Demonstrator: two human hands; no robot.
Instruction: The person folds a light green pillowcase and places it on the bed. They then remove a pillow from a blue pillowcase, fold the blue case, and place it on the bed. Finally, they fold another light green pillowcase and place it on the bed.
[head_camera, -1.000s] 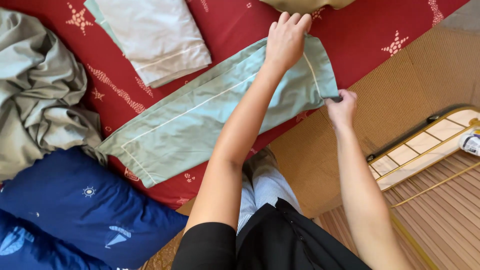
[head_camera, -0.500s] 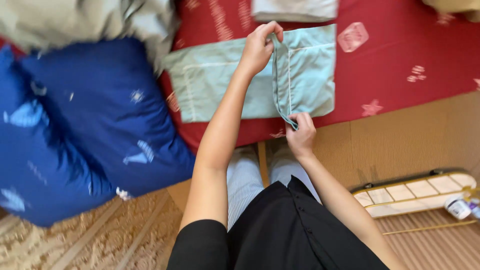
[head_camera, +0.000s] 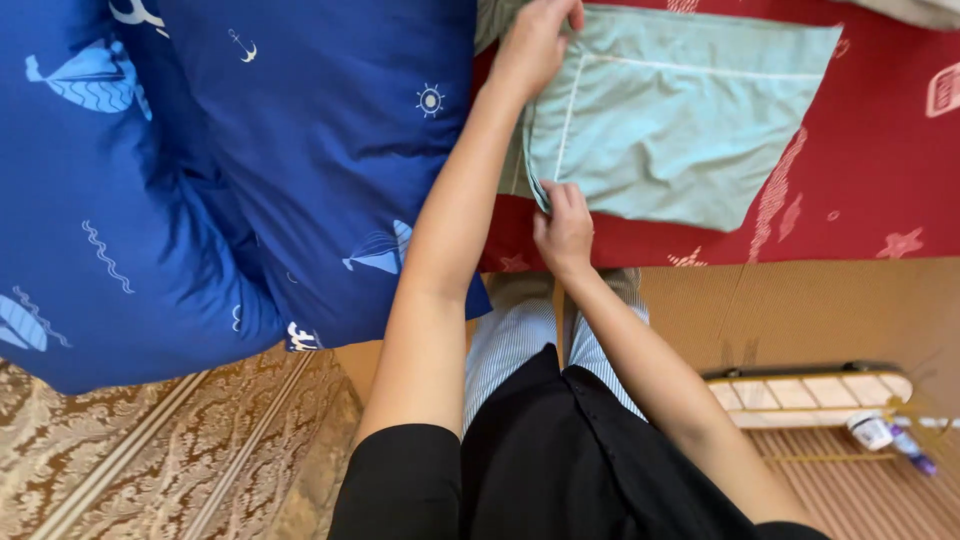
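While folded mint cloth (head_camera: 680, 120) lies flat, left hand (head_camera: 535, 40), right hand (head_camera: 565, 225) pinch its seamed edge.

The pale green pillowcase (head_camera: 680, 120) lies folded flat on the red patterned bedsheet (head_camera: 880, 200), at the far right of the scene. Its folded shape is roughly a slanted rectangle, with the far right corner pointing away and the near edge sloping down toward the right. A thin white piping line runs along its far side and down its left side (just inside the edge). The layers are stacked and visible at the left edge, where the cloth is pinched at the near left corner and at the far left corner. The surface is mostly smooth, with soft creases.
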